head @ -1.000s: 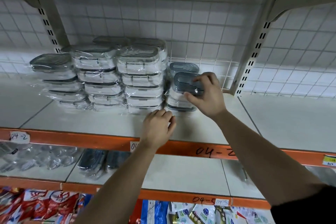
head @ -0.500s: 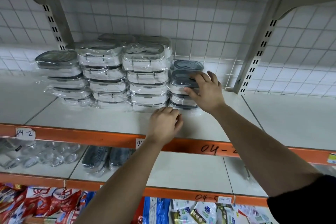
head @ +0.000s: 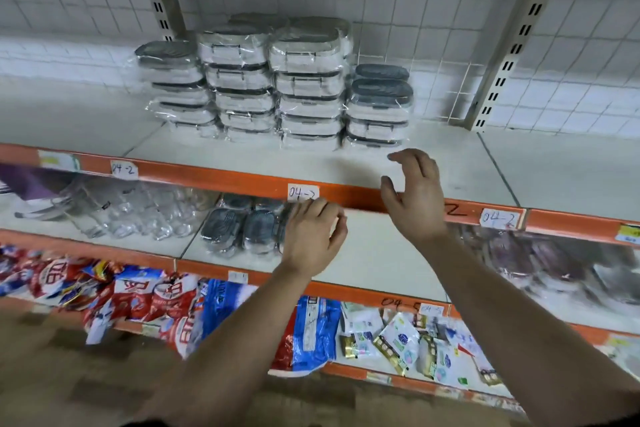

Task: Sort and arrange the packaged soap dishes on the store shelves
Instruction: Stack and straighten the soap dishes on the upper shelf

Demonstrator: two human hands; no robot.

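Several stacks of wrapped white soap dishes with grey lids [head: 304, 80] stand on the upper shelf [head: 242, 163]. The rightmost stack [head: 379, 107] is the shortest. More grey-lidded soap dishes [head: 242, 229] lie on the shelf below. My left hand [head: 313, 236] hovers in front of the orange shelf edge with loosely curled fingers, holding nothing. My right hand [head: 414, 194] is raised in front of that edge with relaxed, spread fingers, also empty, below and just right of the shortest stack.
Clear plastic items [head: 131, 208] fill the lower shelf's left part. Red and blue packets [head: 156, 302] and small sachets [head: 398, 340] hang or lie on the bottom shelf. White handwritten labels [head: 303, 191] mark the orange edge. Slotted uprights [head: 509, 42] stand on each side.
Both hands have pulled back from the stacks toward me and down. My right hand has let go of the rightmost stack. The view has tilted down, showing more lower shelves.
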